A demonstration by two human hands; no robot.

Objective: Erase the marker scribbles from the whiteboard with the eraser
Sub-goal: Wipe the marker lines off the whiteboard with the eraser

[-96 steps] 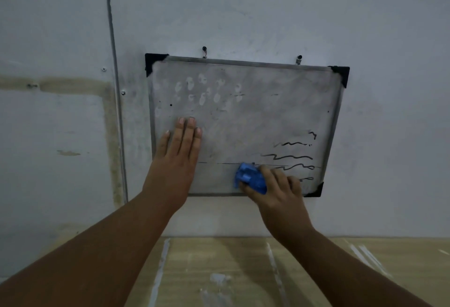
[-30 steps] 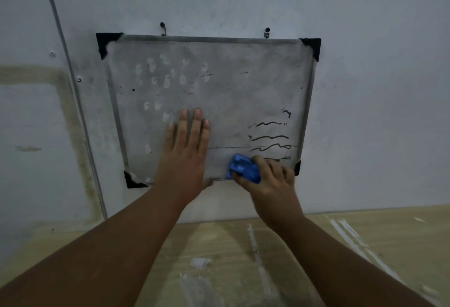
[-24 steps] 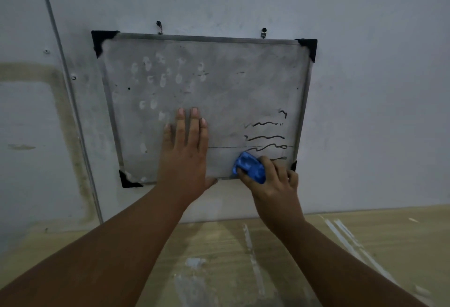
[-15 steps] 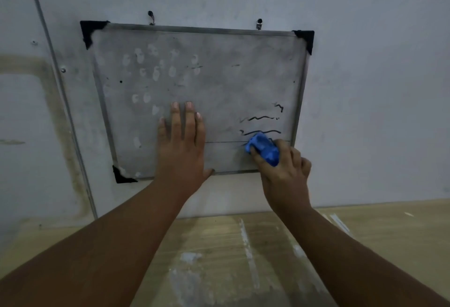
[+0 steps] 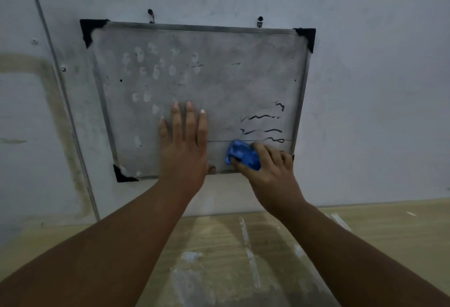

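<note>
A smudged grey whiteboard (image 5: pixel 219 75) with a metal frame and black corners hangs tilted on the wall. Black wavy marker scribbles (image 5: pixel 263 124) sit near its lower right side. My left hand (image 5: pixel 182 146) lies flat on the board's lower middle, fingers straight and pointing up. My right hand (image 5: pixel 267 170) grips a blue eraser (image 5: pixel 243 154) and presses it against the board near the bottom edge, just below and left of the scribbles. Pale fingerprint marks dot the board's upper left.
The board hangs from two small hooks (image 5: pixel 151 14) on a pale wall. A thin vertical strip (image 5: pixel 60 87) runs down the wall at the left. Below lies a wooden floor (image 5: pixel 243 258) with white paint streaks.
My right hand with the eraser slid right up to the lowest scribble, then came back down and left to the bottom edge. My left hand stayed flat on the board.
</note>
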